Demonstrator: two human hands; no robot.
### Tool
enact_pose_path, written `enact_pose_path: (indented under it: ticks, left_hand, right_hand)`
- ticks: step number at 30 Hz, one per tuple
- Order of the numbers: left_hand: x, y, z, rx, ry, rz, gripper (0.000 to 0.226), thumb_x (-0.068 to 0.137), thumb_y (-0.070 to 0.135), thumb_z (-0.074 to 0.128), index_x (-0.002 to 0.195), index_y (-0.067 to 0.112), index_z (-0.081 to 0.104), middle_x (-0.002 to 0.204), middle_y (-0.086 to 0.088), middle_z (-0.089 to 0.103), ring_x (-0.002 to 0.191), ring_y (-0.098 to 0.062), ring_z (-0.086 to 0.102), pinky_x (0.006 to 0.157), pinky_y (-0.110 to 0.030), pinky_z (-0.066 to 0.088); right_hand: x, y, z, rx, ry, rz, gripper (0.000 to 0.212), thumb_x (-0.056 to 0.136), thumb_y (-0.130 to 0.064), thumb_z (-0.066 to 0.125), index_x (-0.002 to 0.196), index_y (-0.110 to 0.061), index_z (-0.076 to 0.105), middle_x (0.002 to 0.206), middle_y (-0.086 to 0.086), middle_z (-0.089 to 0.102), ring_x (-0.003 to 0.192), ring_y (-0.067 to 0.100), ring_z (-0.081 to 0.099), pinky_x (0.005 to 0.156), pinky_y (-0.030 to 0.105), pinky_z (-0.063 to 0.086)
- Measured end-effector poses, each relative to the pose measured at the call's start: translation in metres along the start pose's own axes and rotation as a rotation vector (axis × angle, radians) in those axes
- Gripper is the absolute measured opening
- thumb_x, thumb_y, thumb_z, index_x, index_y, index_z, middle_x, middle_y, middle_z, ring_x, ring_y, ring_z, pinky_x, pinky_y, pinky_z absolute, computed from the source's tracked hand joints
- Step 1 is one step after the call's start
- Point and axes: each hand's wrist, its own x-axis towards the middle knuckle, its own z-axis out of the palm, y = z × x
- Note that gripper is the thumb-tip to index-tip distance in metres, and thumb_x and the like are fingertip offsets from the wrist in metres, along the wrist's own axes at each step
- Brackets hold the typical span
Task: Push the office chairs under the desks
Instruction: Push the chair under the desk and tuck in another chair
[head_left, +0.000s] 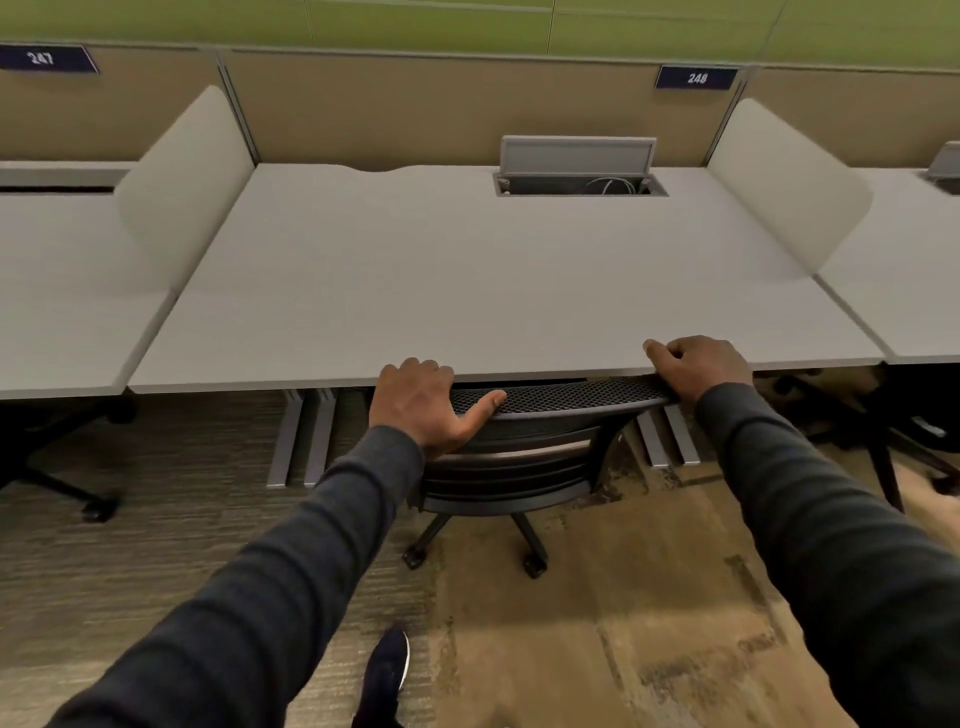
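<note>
looking at the desk (467, 280) first, it spreads out ahead of both hands, front edge running left to right just above the knuckles. office chair (524, 457) sits right between the hands, mesh top rail parallel to that edge and already tucked under it. left hand (421, 402) wraps the rail's left end, thumb out along the mesh; right hand (698, 366) curls over the right end. both equally near, so any last shove goes straight forward i guess.
</note>
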Motion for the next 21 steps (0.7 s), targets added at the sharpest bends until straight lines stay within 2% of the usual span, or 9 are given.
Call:
enact_pose_path:
  ticks: [4,12,18,21]
  left_hand:
    - [0.027,0.01,0.004,0.025,-0.039,-0.003,0.073,0.083,0.083,0.017,0.073,0.018,0.048,0.071,0.001,0.045,0.073,-0.023,0.043,0.07,-0.037,0.03]
    - [0.066,0.017,0.016,0.039,-0.072,-0.015,0.066,0.088,0.078,0.027,0.074,0.017,0.048,0.073,0.0,0.046,0.074,-0.022,0.044,0.07,-0.037,0.032]
    - [0.065,0.017,0.026,0.06,-0.05,-0.013,0.064,0.089,0.076,0.03,0.075,0.018,0.049,0.073,0.0,0.047,0.073,-0.022,0.045,0.069,-0.037,0.035]
    - [0.065,0.018,0.024,0.065,-0.045,-0.004,0.063,0.09,0.075,0.027,0.078,0.018,0.05,0.074,0.0,0.047,0.074,-0.022,0.043,0.07,-0.038,0.036]
  right_hand:
    - [0.02,0.011,-0.002,0.01,0.032,0.028,0.054,0.098,-0.059,0.043,0.078,-0.016,0.07,0.078,0.009,0.063,0.08,0.03,0.056,0.07,0.034,0.04]
    - [0.053,0.019,-0.001,-0.008,-0.004,0.043,0.052,0.098,-0.06,0.041,0.083,-0.019,0.069,0.079,0.004,0.061,0.08,0.026,0.056,0.07,0.033,0.041]
    - [0.056,0.029,0.009,-0.009,0.039,0.028,0.054,0.096,-0.062,0.039,0.079,-0.019,0.067,0.079,0.003,0.064,0.079,0.026,0.057,0.069,0.034,0.041]
    - [0.054,0.028,0.01,-0.008,0.078,0.042,0.057,0.097,-0.062,0.035,0.08,-0.018,0.067,0.083,0.006,0.066,0.083,0.028,0.059,0.077,0.038,0.045]
